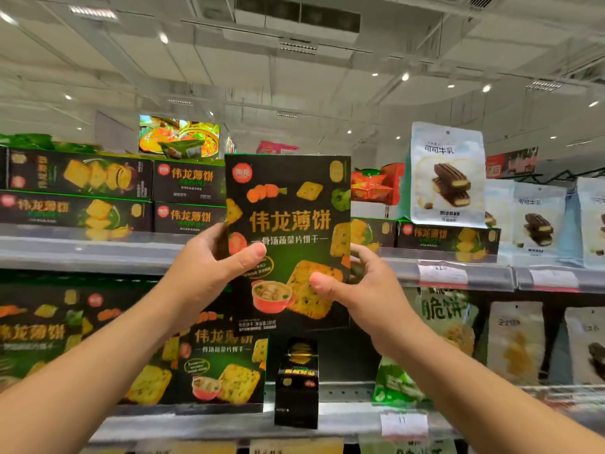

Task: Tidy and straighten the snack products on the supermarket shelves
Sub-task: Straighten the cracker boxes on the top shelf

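Box (288, 237) upright, front facing out, raised before upper shelf (98, 253) gap between flat stacks (114, 194) and right boxes (448, 239). Left hand (209, 260) grips left edge, thumb on front; right hand (363, 286) pinches lower right edge. Likely step: seat box in gap. Keep level, slide base in square, face flush with shelf lip, avoid knocking white pouch (448, 175).

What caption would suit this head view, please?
Both hands, left and right, hold a cracker box upright before shelves.
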Demonstrator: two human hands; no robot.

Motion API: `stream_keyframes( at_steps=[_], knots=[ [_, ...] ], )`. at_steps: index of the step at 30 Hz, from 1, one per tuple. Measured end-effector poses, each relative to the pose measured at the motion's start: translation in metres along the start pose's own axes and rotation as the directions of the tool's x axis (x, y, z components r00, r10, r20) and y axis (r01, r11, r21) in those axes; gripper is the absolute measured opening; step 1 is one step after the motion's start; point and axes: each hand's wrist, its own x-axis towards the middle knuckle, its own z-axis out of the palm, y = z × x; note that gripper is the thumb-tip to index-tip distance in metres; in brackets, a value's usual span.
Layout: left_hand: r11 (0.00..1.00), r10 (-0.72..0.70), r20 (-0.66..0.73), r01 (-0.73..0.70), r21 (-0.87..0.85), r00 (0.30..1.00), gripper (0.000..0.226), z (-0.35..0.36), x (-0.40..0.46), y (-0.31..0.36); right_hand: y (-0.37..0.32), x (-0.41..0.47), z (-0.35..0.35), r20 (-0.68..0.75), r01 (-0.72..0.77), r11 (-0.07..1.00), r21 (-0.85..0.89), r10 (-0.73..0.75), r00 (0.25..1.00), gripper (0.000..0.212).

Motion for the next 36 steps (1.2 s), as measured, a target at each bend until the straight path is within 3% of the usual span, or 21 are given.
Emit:
stream_keyframes(
  at_steps=[7,11,15,20,24,29,32,36],
  knots=[
    [0.998,-0.048,0.016,0.049,-0.049,0.999,0.058,-0.029,-0.017,-0.023,0.024,-0.018,0.030,0.067,-0.034,0.999,-0.031,0.036,0.997,0.055],
    [0.994,-0.016,-0.043,0.012,-0.109,0.999,0.051,-0.039,-0.016,-0.027,0.035,-0.036,0.023,0.204,-0.001,0.964,-0.266,0.057,0.977,0.082],
    [0.992,-0.002,-0.079,-0.007,-0.122,0.997,0.047,-0.047,-0.019,-0.037,0.068,-0.070,-0.013,0.360,0.114,0.827,-0.551,0.112,0.926,0.068],
    [0.988,-0.026,-0.110,0.009,-0.153,0.994,0.048,-0.049,-0.024,-0.050,0.113,-0.075,-0.025,0.428,0.166,0.624,-0.764,0.296,0.854,0.087],
    [0.992,-0.033,-0.084,0.022,-0.122,0.996,0.047,-0.050,-0.025,-0.051,0.142,-0.070,-0.014,0.442,0.260,0.545,-0.797,0.233,0.866,0.091],
    [0.992,-0.038,-0.093,0.026,-0.127,0.995,0.036,-0.051,-0.024,-0.053,0.157,-0.066,-0.004,0.411,0.346,0.470,-0.812,0.041,0.911,0.077],
    [0.992,-0.029,-0.084,0.018,-0.122,0.996,0.040,-0.053,-0.027,-0.055,0.159,-0.069,-0.007,0.413,0.353,0.501,-0.790,0.010,0.911,0.074],
    [0.994,-0.010,-0.102,0.000,-0.106,0.995,0.047,-0.056,-0.030,-0.059,0.141,-0.066,-0.015,0.312,0.248,0.726,-0.642,-0.048,0.949,0.069]
  ],
)
